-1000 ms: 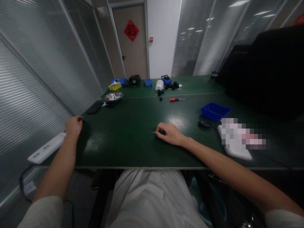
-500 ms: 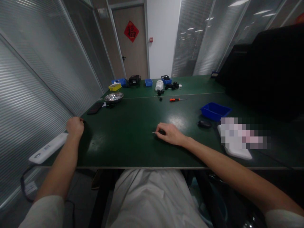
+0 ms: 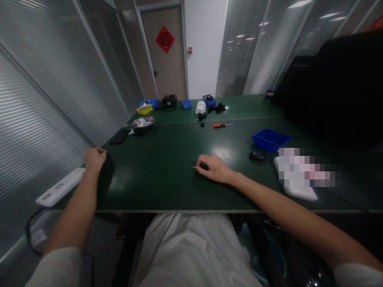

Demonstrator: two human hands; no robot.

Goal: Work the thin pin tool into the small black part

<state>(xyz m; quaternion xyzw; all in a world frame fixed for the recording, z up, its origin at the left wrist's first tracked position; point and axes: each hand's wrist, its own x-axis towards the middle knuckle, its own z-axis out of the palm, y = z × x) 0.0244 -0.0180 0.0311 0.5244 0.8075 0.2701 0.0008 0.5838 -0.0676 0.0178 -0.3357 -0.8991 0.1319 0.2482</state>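
My right hand (image 3: 214,168) rests on the green table (image 3: 167,175) near its middle, fingers curled round a small dark tool whose thin metal tip (image 3: 194,167) pokes out to the left. My left hand (image 3: 94,158) sits at the table's left edge, fingers curled into a loose fist; what it holds, if anything, is hidden. A white power strip (image 3: 60,186) lies just left of and below that hand.
A blue bin (image 3: 271,140), a black mouse (image 3: 257,156) and a white object (image 3: 297,187) lie to the right. Farther off are an orange-handled screwdriver (image 3: 223,125), a metal bowl (image 3: 143,122), a phone (image 3: 119,136) and small bins. A dark screen stands at right.
My left hand has shifted slightly to the right along the table's edge. My right hand has stayed in place.
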